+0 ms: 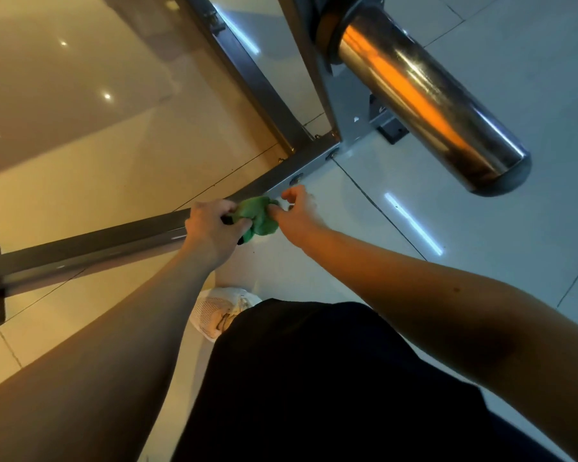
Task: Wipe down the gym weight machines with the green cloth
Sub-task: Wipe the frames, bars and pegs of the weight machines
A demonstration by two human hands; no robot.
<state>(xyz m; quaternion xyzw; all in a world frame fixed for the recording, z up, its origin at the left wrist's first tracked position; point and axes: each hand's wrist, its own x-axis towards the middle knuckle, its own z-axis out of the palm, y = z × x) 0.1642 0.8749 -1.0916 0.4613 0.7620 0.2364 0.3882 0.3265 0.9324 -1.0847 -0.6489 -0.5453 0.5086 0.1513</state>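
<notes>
Both arms are bare along their whole visible length, the left forearm point(114, 328) down to the left grip point(211, 228) and the right forearm point(431, 295) down to the right grip point(297, 215). The right forearm carries a small dark spot point(456, 289) on its upper side. The leg point(331, 378) is clothed in plain, loose black fabric. Beyond it shows a white mesh trainer point(211, 311) with pale laces point(227, 321).
</notes>
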